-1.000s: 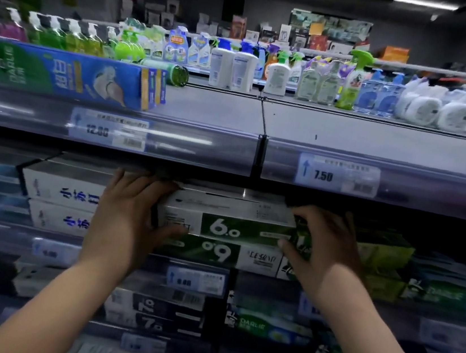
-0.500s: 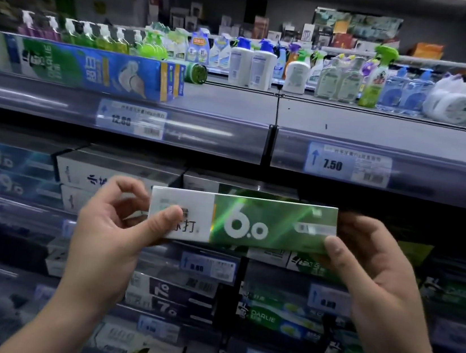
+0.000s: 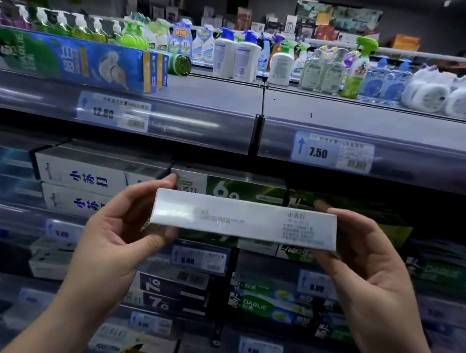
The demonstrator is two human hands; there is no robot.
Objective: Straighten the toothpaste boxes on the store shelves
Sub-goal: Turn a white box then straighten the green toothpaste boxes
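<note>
The toothpaste box (image 3: 245, 219), pulled off the shelf stack a second ago, is now turned: its white printed side faces the camera instead of the green front.

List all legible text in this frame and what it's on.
"DARLIE": blue-green toothpaste box, top shelf.
"12.80": left price tag.
"7.50": right price tag.
"6.": green box behind the held one.
"7.": dark boxes lower down.
"DARLIE": green box, lower right.
Held white box: print blurred, unreadable. Lower price tags: blurred.
</note>
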